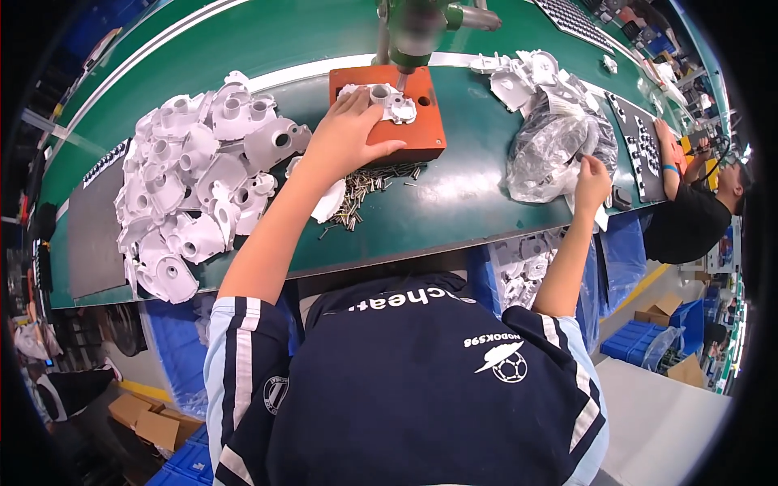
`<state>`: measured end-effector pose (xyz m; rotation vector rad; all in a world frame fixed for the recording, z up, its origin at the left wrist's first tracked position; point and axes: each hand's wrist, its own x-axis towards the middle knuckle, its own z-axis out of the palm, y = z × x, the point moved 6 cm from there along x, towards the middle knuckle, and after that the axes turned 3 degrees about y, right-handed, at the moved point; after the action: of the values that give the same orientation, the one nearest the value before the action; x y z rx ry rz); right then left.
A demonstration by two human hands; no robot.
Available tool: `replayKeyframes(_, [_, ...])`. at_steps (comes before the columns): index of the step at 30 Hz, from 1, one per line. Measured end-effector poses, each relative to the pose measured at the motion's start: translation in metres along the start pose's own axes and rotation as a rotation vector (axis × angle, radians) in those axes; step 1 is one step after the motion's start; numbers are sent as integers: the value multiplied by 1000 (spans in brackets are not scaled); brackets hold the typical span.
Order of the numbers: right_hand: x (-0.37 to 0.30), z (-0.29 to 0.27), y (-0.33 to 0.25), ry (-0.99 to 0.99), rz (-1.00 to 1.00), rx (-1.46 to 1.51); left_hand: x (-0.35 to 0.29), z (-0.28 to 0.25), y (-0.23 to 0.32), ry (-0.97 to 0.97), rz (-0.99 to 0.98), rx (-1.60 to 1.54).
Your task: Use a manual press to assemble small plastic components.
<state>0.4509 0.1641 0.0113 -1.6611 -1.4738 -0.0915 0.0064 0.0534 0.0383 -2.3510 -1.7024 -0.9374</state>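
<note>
My left hand (348, 134) lies over the left side of a white plastic housing part (399, 108), its thumb stretched out away from the part. That part sits on an orange fixture block (425, 134), directly under the tip of a green press (415, 36). Beside a clear plastic bag (541, 150), my right hand (594, 185) has its fingers pinched together. Whatever is between those fingers is too small or hidden to make out. Small metal pins (356, 194) lie heaped in front of the block, next to a white part (328, 202).
A large pile of white housings (182, 174) covers the bench's left side. More white parts (515, 85) lie behind the bag. Black trays with small parts (636, 146) stand at right, near another person (689, 215). Blue bins (174, 356) are below the bench edge.
</note>
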Motion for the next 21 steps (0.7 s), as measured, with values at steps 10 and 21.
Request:
replayKeyframes(10, [-77,107,-251,-918,-44,892,0,6,-6,10,-41,-2])
replayKeyframes(21, [-75,171,-283,-1119,-81,743,-2,2,-4,61,-59,-4])
